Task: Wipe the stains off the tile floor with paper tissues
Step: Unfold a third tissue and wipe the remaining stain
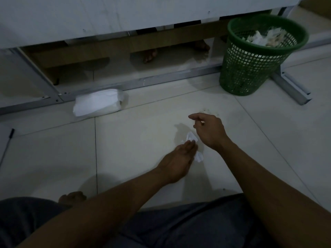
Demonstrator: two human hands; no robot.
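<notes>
Mid-task: left hand (180,159) flat, fingers together, pressing crumpled tissue (194,145) onto tile floor (134,140). Right hand (208,130) loose, empty. Specks (206,110) remain; green bin (258,56) holds used tissues.

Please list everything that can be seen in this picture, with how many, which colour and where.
Crumpled white paper tissue: one, white, on the floor under the left fingers.
Soft pack of white paper tissues: one, white, on the floor by the metal frame, at left centre.
Green plastic mesh waste basket: one, green, upper right, with used tissues inside.
Pale glossy tile floor: cream, with small dark specks beyond the right hand.
Grey metal frame bar: grey, across the floor under a white panel.
Left hand: one, flat on the tissue.
Right hand: one, raised, holding nothing visible.
</notes>
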